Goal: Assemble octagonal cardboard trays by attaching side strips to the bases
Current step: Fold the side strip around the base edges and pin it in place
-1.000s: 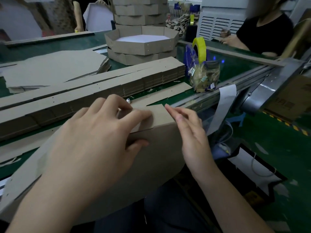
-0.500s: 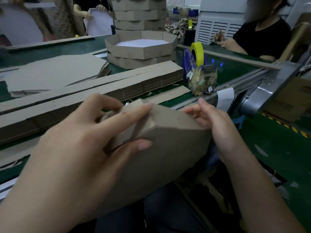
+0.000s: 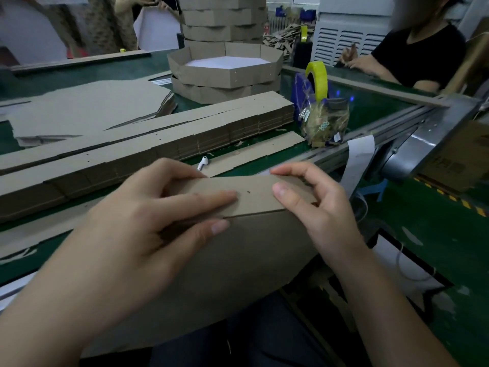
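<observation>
Pinching the side strip (image 3: 254,197) against the base (image 3: 238,276), left hand (image 3: 156,223) and right hand (image 3: 320,210) both grip it — fingers curled over its top edge.

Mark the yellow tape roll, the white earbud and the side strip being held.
yellow tape roll (image 3: 321,80), head view, on its outer yellow band.
white earbud (image 3: 203,162), head view, on its body.
side strip (image 3: 255,201), head view, on its bare face below the small hole.
</observation>
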Tool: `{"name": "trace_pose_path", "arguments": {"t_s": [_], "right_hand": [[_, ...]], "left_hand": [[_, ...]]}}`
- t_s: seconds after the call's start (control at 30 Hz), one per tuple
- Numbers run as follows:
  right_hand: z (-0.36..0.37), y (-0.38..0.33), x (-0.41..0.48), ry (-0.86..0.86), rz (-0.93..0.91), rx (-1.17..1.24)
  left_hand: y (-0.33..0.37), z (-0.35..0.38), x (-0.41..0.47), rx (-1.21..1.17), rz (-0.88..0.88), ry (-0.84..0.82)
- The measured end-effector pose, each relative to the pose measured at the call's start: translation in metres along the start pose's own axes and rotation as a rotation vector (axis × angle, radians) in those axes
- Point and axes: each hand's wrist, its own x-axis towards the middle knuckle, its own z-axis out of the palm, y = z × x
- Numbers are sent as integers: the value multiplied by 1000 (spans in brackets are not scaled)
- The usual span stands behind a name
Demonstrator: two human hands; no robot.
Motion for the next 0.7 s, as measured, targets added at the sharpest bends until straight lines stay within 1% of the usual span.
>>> {"name": "trace_pose_path", "arguments": {"t_s": [0.1,0.17,0.27,0.4,0.57,0.7], "right_hand": [[6,-3,0,-19,-17,-11],[7,-4,0,-34,18,18],[6,-1,2,-31,89,121],[2,0,11,-21,59,84],[-34,7,64,187,97,-91],[-77,13,131,467,73,-225]], "left_hand": [[14,5,12,141,34,-34],[18,8,16,243,70,-58],[19,10,17,262,60,-60],[13,12,18,274,46,-49],[7,13,22,265,19,-41],[6,14,21,258,23,-36]]}}
